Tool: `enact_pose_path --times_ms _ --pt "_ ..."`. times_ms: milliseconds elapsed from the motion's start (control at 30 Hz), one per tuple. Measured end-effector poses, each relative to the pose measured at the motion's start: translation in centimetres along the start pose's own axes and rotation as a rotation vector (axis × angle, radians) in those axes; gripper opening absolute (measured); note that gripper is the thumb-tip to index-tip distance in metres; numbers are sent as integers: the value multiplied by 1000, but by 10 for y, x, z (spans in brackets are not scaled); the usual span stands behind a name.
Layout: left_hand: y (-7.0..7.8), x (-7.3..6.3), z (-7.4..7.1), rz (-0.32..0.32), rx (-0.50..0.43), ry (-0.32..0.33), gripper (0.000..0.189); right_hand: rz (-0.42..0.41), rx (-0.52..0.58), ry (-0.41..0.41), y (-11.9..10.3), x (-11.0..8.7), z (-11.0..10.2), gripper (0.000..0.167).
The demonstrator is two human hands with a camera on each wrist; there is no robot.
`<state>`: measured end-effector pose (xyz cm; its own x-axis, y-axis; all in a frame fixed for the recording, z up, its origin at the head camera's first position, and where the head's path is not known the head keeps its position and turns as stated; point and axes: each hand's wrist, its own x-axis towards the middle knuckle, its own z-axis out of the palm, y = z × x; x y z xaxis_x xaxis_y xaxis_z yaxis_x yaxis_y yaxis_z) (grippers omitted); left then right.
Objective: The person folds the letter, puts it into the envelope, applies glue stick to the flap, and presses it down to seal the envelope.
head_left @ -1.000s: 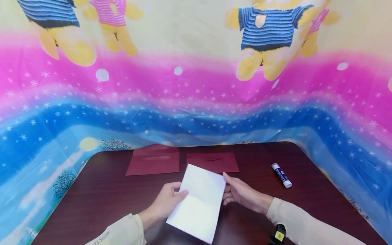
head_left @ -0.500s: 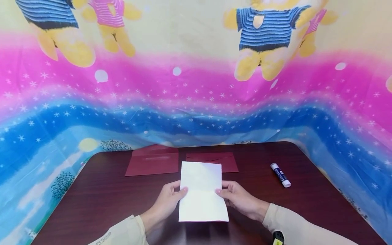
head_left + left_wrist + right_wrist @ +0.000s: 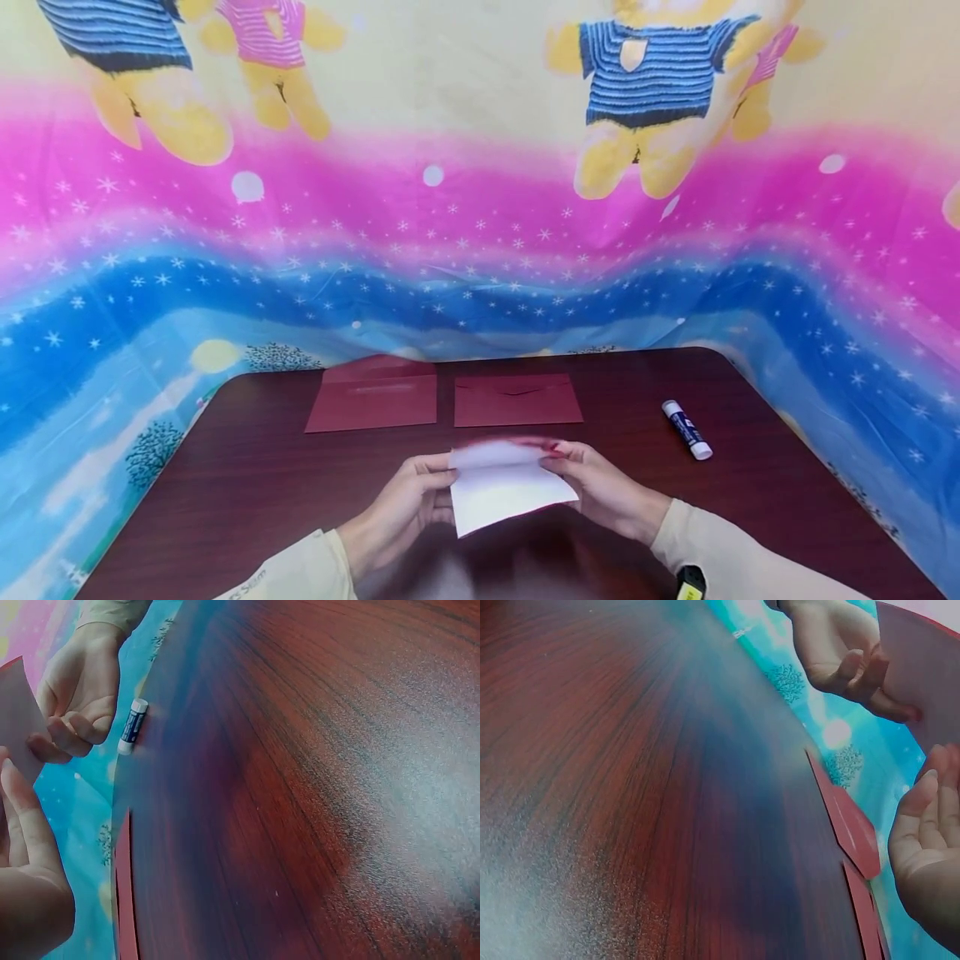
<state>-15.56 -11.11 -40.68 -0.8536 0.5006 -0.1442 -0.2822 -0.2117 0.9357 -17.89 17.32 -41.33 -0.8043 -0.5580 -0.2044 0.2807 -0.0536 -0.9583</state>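
Held above the table in the head view is a white card [image 3: 510, 496] with a crease across it and red showing along its upper edge. The left hand [image 3: 401, 508] pinches its left side, thumb over the white face and fingers behind. On the opposite side, the right hand [image 3: 611, 492] grips it near the fold. The card's lower half slopes toward the camera. Both wrist views show the card's pale underside [image 3: 19, 724], with fingertips against it. Beyond the hands lie an envelope [image 3: 375, 408] with its flap raised and a second dark red envelope [image 3: 517, 408] with its flap down.
A glue stick [image 3: 687, 431] with white ends and a dark blue label lies at the right of the dark wood table [image 3: 225, 500]. Behind the table hangs a printed cloth [image 3: 480, 217] with bears and snowflakes. A black band [image 3: 690, 582] sits by the right sleeve.
The card, first slanted, was straightened between both hands, and its upper part has now tipped, showing red at the top. The right hand has shifted from its corner to its side.
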Motion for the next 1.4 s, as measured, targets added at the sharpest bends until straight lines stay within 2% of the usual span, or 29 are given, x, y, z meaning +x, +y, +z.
enact_pose_path --times_ms 167,367,433,600,700,767,867,933,1000,1133,1233,1300,1400 --pt "-1 0 -1 -4 9 -39 38 -36 11 -52 -2 -3 -2 27" --pt "-2 -1 -5 5 71 -94 44 10 -7 -45 -4 -3 -1 37" --pt "-3 -1 -5 -3 120 -66 44 6 -40 -38 -3 -3 -1 37" --pt "-11 2 1 51 379 54 41 -83 -314 -15 1 -1 6 28" --pt "-15 4 4 92 468 64 29 -117 -371 -29 2 1 9 38" --pt "-17 4 6 82 459 28 22 -124 -342 -31 3 4 10 47" --pt "-18 4 7 59 437 -79 27 -153 -348 -9 2 7 11 56" --pt "-19 4 8 48 438 -137 26 -149 -346 16 0 9 11 58" --pt "-19 4 8 42 430 -166 21 -129 -315 37 -3 9 12 58" --pt "-16 4 8 56 404 -96 17 -68 -152 33 -6 9 11 50" --pt "-13 6 7 89 396 -17 24 -56 -57 -28 -3 9 11 44" --pt "-12 7 7 102 390 18 31 -63 -58 -57 1 10 13 39" --pt "-13 6 7 113 405 30 41 -116 -183 -41 6 11 17 38"
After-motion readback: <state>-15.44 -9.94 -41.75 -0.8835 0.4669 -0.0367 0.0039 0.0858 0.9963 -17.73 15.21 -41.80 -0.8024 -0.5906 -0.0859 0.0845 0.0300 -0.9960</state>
